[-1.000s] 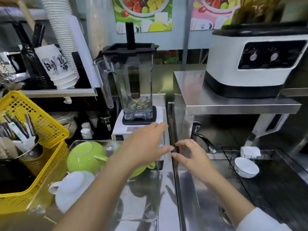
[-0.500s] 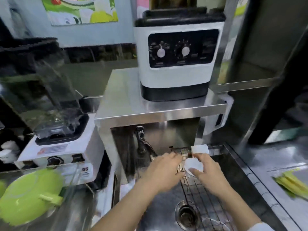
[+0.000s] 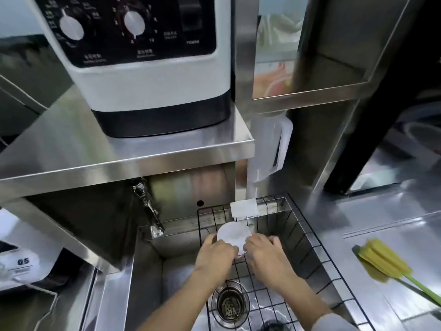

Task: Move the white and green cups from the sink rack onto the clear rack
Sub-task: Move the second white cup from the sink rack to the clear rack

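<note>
A white cup (image 3: 233,236) sits upside down in the black wire sink rack (image 3: 303,249), inside the steel sink. My left hand (image 3: 213,255) grips its left side and my right hand (image 3: 265,253) grips its right side. Both hands hide the cup's lower part. No green cup and no clear rack are in view.
A faucet (image 3: 148,211) hangs to the left of the rack. A white sponge (image 3: 243,208) rests on the rack's back edge. The drain (image 3: 229,303) lies below my hands. A white-and-black appliance (image 3: 148,72) stands on the steel shelf above. A yellow brush (image 3: 381,261) lies on the right counter.
The view has swung right, from the blender and clear rack to the sink. Both hands have reached into the sink rack and closed on the white cup.
</note>
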